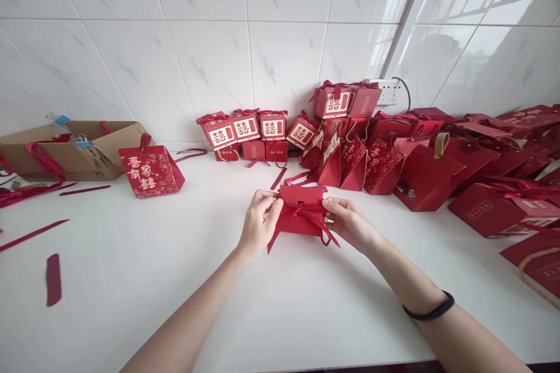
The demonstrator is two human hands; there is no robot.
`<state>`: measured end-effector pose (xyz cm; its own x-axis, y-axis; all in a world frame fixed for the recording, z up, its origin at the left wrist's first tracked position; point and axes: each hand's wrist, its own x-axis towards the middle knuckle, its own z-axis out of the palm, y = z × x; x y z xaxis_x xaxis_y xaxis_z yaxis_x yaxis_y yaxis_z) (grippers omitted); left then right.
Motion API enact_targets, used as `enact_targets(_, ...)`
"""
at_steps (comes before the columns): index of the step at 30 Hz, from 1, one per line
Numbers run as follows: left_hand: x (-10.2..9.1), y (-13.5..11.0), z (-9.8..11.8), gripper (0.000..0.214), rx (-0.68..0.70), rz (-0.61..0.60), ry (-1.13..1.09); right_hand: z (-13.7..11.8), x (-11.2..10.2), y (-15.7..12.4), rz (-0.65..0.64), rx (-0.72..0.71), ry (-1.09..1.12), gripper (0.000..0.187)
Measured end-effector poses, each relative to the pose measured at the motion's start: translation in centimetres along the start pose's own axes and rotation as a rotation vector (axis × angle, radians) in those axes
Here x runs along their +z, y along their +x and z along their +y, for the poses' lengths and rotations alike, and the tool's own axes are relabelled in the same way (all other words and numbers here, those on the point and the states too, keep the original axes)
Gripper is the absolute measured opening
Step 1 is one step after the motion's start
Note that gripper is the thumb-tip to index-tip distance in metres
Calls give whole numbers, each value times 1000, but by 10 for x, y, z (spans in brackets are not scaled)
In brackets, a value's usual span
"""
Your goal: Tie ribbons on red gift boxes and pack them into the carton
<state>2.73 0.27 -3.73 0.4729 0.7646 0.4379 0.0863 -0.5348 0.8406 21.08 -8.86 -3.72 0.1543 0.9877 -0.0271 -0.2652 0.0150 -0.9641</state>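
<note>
In the middle of the head view is a small red gift box [297, 225] with a dark red ribbon [300, 208] tied in a bow across its front. The ribbon's tails hang down on both sides. My left hand [259, 218] pinches the box's left edge near the bow, thumb in front. On the other side, my right hand [350, 220] grips the right edge between thumb and fingers. Part of a twisted cord shows below the box's right corner. The fingers behind the box are partly hidden.
Many red gift boxes [380, 169] crowd the back and right side. One printed red box [151, 171] stands left, beside a cardboard box [102, 143] with clips and ribbons. Loose ribbon pieces [53, 280] lie on the white table [144, 280]. A power strip [388, 93] is at the wall.
</note>
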Motion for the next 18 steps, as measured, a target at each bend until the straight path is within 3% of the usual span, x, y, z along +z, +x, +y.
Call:
enact_targets(4,-1,-1,1,34,5,8,42,-5,-1,-2,55,-50,-257,39)
enact_targets(8,0,-4,-2,31,37,36,32,-7,-2,-8,206,-414,-653,64)
enact_targets(10,2,-5,-3,29,60,55,45,-5,-1,-11,182,-539,-880,87)
enact_targets(14,2,-6,-4,31,60,50,62,-1,4,-16,8,-534,-1142,106)
enact_targets(18,0,-5,-6,20,68,-100,-10,0,3,-14,3,-524,-1140,95)
